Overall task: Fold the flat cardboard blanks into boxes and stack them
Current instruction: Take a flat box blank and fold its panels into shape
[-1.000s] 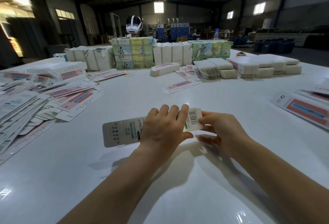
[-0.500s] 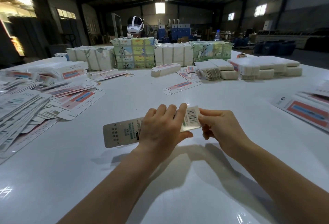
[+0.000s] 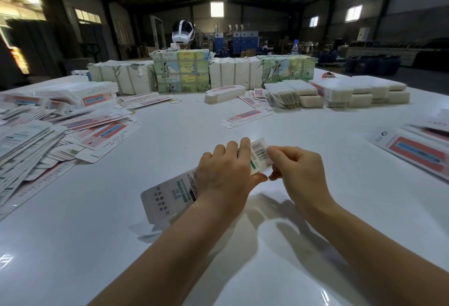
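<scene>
One cardboard blank [image 3: 170, 196] held above the white worktop [image 3: 303, 135], tilted. Left hand [image 3: 223, 174] wrapped round its middle, fingers clamped on it; right hand [image 3: 298, 172] pinching the barcoded end flap. Folding barely begun. Loose flat blanks [image 3: 36, 145] heaped at left, more at right; no finished boxes identifiable.

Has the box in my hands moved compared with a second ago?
Yes. The box has tilted: its barcode end now points up toward the lone blank on the table, its other end toward me. Both hands hold it.
</scene>
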The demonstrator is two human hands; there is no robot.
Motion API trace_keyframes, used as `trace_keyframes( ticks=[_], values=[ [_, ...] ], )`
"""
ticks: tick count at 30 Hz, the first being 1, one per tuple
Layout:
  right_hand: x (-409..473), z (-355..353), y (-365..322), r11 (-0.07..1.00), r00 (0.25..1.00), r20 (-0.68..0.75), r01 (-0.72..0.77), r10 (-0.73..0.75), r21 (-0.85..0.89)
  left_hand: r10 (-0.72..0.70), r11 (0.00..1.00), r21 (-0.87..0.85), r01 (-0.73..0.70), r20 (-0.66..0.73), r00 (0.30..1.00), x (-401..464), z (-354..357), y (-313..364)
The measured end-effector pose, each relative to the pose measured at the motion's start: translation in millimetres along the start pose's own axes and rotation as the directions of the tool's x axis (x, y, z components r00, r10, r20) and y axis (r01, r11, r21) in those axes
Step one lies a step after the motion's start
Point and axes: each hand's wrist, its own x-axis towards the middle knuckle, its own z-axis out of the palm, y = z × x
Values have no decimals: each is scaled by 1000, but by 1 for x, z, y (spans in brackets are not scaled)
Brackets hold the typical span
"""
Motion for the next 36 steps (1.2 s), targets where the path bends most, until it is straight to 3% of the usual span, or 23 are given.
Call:
trace_keyframes(
  ticks=[4,10,15,21,27,29,31,34,36],
  values=[
    [-2,2,3,965,994,-28,93,-103,-246,3,999,48,-3,10,1000,-1,2,1],
    [-6,4,4,902,975,-3,203,-221,-380,17,988,155,-7,-65,998,-4,1,4],
    [-5,5,3,918,980,20,192,-198,-346,3,989,148,3,-45,999,-4,-2,7],
    [1,2,4,999,1000,-14,-6,5,-51,-37,999,6,37,23,999,1,6,0],
    [0,3,11,988,1000,21,-6,10,-157,5,998,55,-12,113,994,2,18,-7],
    [0,1,8,956,997,71,51,-32,-289,32,999,39,-38,143,989,3,16,-9],
    [3,-2,5,900,967,231,190,-104,-392,85,996,24,-90,156,984,4,15,-10],
    [5,-3,4,800,813,576,401,-86,-447,191,981,-2,-193,146,971,4,12,-12],
    [10,-7,7,787,763,641,441,-77,-431,229,973,-83,-217,170,959,4,11,-17]
  ],
)
